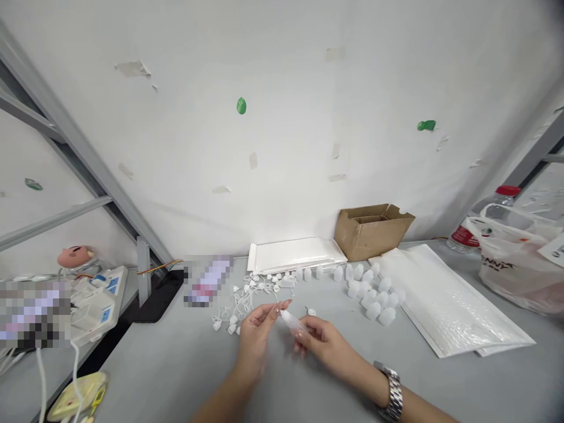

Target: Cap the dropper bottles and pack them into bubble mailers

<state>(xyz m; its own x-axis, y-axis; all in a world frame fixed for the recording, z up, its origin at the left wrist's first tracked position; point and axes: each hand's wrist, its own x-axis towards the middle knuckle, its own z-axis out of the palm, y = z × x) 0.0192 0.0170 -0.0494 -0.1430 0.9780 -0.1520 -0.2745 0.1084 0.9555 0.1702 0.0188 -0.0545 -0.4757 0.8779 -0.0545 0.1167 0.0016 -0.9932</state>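
A small translucent white bulb-shaped piece (291,320) is held between my two hands, tilted with its narrow white end toward the left. My left hand (259,328) pinches that narrow end between thumb and fingertips. My right hand (318,339) is closed around the wider body, partly hiding it. Behind my right hand lies a small white cap (311,312). A white string with small caps (240,302) is spread in loops beyond my left hand. Several similar translucent white bulbs (364,289) stand in a loose curve at the back right.
A cardboard box (368,238) and a white padded envelope (295,255) sit against the wall. More padded envelopes (445,299) lie at right, near a plastic bag (506,264) and a bottle (465,235). A blurred-out phone-like item (209,281) lies left, beside a metal post (143,279).
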